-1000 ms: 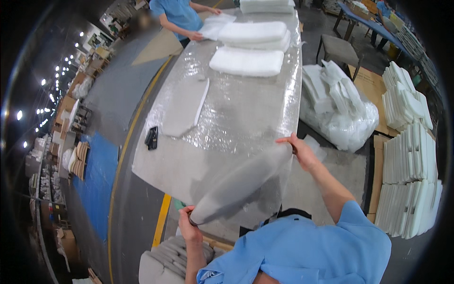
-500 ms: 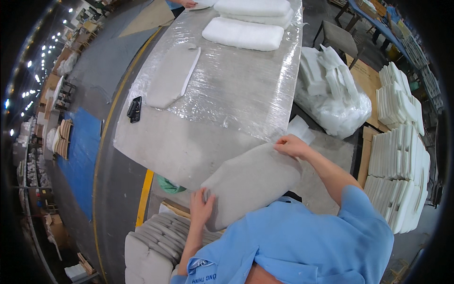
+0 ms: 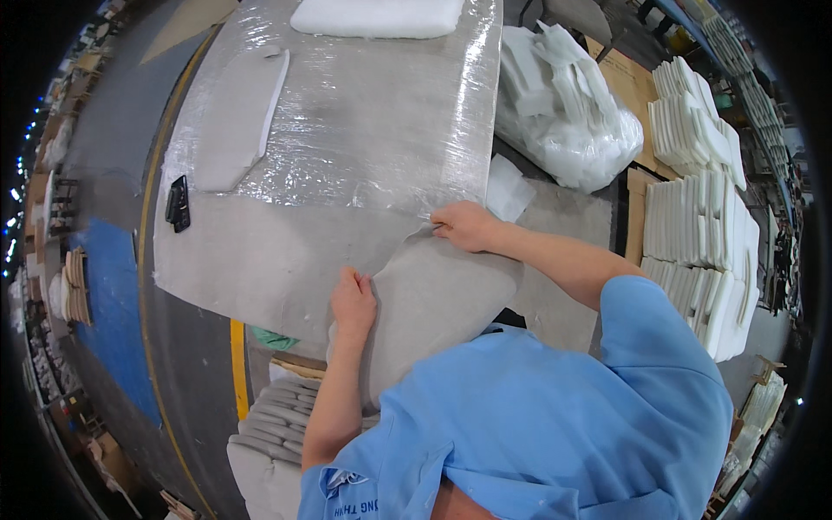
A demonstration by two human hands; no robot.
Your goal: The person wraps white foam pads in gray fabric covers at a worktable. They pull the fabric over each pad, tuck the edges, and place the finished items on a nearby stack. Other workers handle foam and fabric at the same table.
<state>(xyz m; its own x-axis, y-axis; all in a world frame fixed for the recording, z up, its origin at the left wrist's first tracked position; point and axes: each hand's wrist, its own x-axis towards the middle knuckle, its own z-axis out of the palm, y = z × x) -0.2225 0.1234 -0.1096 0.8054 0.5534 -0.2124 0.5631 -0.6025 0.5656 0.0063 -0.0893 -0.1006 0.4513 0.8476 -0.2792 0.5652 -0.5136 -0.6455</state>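
A light grey fabric-covered cushion (image 3: pixel 442 295) lies at the near edge of the table, its near side against my blue shirt. My left hand (image 3: pixel 354 303) is closed on the left part of its far edge. The fingers of my right hand (image 3: pixel 466 227) pinch the same edge farther to the right. Between the two hands the edge bows inward in a curve. Another grey cushion piece (image 3: pixel 234 121) with a white side rests at the far left of the table, on clear plastic film (image 3: pixel 364 113).
Black handheld objects (image 3: pixel 178 204) lie at the table's left edge. White padding (image 3: pixel 377 16) sits at the far end. Bagged white foam (image 3: pixel 581 130) and stacked white pads (image 3: pixel 693 225) stand to the right. Grey cushions (image 3: pixel 273 425) are piled below left, near a green cloth (image 3: pixel 275 338).
Both hands have shifted along the cushion's edge and come closer together, the right one moving left. The edge between them now curves inward. The view has moved, and the other person's hand has left it.
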